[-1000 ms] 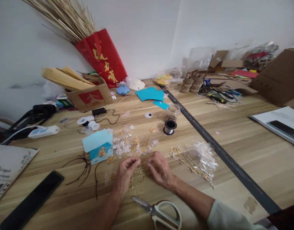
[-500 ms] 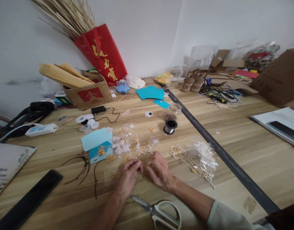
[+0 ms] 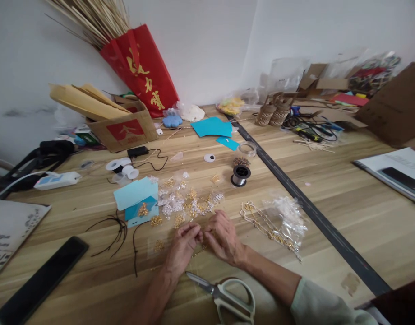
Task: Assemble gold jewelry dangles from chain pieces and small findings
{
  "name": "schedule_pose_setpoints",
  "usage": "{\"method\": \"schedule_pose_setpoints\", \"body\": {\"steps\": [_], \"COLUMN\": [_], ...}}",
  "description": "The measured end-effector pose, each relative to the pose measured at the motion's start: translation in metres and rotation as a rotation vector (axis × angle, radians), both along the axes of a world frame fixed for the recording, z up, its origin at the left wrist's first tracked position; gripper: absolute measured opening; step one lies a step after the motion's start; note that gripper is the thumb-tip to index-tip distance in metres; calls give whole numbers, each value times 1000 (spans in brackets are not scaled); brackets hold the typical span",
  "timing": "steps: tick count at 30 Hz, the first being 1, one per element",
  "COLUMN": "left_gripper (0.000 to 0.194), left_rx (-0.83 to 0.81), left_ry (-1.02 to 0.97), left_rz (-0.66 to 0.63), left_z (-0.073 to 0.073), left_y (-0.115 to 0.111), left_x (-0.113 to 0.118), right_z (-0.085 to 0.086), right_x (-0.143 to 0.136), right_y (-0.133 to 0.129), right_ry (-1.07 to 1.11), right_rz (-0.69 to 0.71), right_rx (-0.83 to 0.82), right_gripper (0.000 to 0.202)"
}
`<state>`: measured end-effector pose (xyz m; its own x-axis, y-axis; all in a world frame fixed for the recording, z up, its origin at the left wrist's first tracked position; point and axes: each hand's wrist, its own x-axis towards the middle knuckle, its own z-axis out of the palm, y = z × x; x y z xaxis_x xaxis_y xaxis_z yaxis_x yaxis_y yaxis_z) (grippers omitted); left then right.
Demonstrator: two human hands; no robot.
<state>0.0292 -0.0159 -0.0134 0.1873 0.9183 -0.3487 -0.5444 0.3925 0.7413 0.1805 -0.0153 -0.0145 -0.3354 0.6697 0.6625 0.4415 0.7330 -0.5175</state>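
My left hand [image 3: 183,246] is closed, thumb and forefinger pinched together over the middle of the table. Close beside it my right hand [image 3: 225,239] curls inward, its fingertips almost meeting the left ones; what the fingers hold is too small to make out. Just below them lies a thin strand with small gold beads [image 3: 198,253], partly hidden by the hands. Beyond the fingertips spread silver beads [image 3: 173,204] and gold beads [image 3: 179,220] in small piles. Scissors with pale handles [image 3: 236,293] lie nearest to me, blades slightly apart or shut, hard to tell.
Right of my hands are bead chains [image 3: 270,232] and a clear plastic bag [image 3: 288,216]. A wire spool [image 3: 240,176] stands farther back. Black cord [image 3: 136,248], blue cards [image 3: 136,193] and a dark phone-like slab [image 3: 43,280] lie left.
The camera view has tilted slightly, so the scene sits a little higher. My hands stay close together, with the fingertips shifting only slightly.
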Motion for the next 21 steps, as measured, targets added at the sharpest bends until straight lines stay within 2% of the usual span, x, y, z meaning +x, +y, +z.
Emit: {"method": "schedule_pose_setpoints", "body": {"steps": [21], "left_gripper": [16], "left_rx": [-2], "left_ry": [-49], "left_rz": [-11], "left_z": [-5], "left_y": [-1], "left_x": [-2], "right_z": [0], "right_x": [1], "right_y": [1], "right_ry": [3], "right_rz": [40], "right_rx": [-13], "right_gripper": [9]}}
